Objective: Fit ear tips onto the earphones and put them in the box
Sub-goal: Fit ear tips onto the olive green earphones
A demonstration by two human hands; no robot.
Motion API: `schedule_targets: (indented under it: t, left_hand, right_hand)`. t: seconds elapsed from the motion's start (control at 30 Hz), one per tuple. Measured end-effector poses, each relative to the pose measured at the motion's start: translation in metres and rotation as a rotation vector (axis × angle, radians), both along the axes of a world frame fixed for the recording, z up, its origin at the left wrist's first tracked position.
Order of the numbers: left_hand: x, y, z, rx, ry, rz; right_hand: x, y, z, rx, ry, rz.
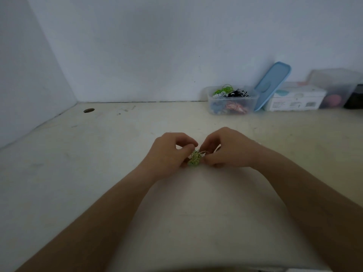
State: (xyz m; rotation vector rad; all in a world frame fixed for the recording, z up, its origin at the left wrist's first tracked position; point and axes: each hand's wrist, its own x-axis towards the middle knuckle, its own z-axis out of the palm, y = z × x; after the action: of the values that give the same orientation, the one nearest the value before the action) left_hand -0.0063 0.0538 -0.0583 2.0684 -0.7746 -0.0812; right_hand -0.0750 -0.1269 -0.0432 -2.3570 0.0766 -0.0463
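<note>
Two hands [170, 152] [225, 148] on one green earphone bundle [194, 159]

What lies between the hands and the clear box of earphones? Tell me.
Bare table only, in the head view. Left hand and right hand pinch green earphones; the box stands far right.

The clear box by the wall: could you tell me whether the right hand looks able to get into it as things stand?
Probably yes: the box is open, its blue lid propped beside it, with bare table between. But the right hand is busy with the green earphones.
</note>
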Motion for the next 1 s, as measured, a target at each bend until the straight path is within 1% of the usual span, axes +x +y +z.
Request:
schedule_targets:
  t: [0.1,0.23,0.33,0.43,0.53,0.6,0.7,0.77,0.87,1.0]
  left_hand:
    - [0.0,-0.003,0.002,-0.143,0.146,0.044]
    - [-0.003,-0.012,0.015,-0.288,0.289,0.072]
    - [-0.005,-0.018,0.03,-0.356,0.362,0.019]
    - [0.001,-0.032,0.044,-0.395,0.333,-0.009]
    - [0.019,-0.058,0.055,-0.359,0.242,-0.013]
    - [0.033,-0.082,0.059,-0.351,0.232,-0.01]
    - [0.059,-0.122,0.062,-0.38,0.276,-0.003]
    - [0.077,-0.148,0.063,-0.365,0.241,-0.006]
    - [0.1,-0.176,0.065,-0.307,0.14,0.013]
    - [0.126,-0.209,0.071,-0.23,0.05,0.003]
  right_hand:
    - [-0.002,0.003,0.001,0.287,0.02,-0.038]
    - [0.001,0.004,0.007,0.561,-0.052,-0.112]
    - [0.005,0.0,0.015,0.72,-0.11,-0.156]
    - [0.012,-0.011,0.024,0.837,-0.146,-0.178]
    - [0.021,-0.032,0.035,0.915,-0.19,-0.216]
    - [0.029,-0.049,0.041,0.929,-0.237,-0.263]
    - [0.05,-0.079,0.048,0.893,-0.311,-0.352]
    - [0.065,-0.099,0.052,0.822,-0.344,-0.407]
    - [0.084,-0.125,0.058,0.705,-0.353,-0.477]
    - [0.111,-0.157,0.06,0.445,-0.371,-0.551]
